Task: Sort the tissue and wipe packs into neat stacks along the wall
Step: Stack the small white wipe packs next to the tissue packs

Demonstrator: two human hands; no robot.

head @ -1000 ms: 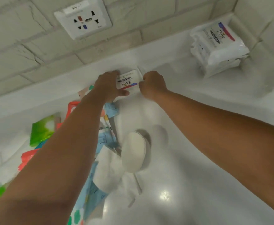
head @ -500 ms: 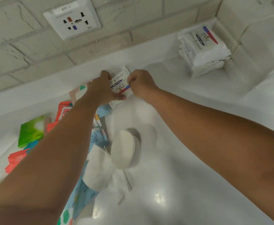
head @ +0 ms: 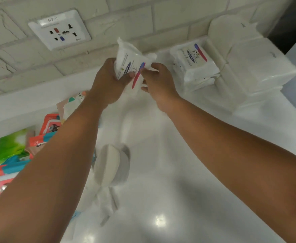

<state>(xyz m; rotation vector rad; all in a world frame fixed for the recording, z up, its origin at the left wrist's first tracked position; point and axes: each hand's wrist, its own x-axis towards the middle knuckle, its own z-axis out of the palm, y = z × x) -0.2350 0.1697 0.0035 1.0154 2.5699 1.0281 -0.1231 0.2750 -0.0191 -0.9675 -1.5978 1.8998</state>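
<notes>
Your left hand (head: 108, 85) and right hand (head: 158, 81) grip one white wipe pack (head: 132, 62) together, lifted off the white counter (head: 187, 172) at upper centre. A stack of matching packs (head: 194, 65) sits right of it by the tiled wall (head: 143, 20). Coloured packs (head: 12, 146) crowd the lower left.

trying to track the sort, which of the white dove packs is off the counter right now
The white Dove pack gripped between the left hand and right hand, lifted in front of the wall. The other Dove packs lie stacked on the counter to the right.
</notes>
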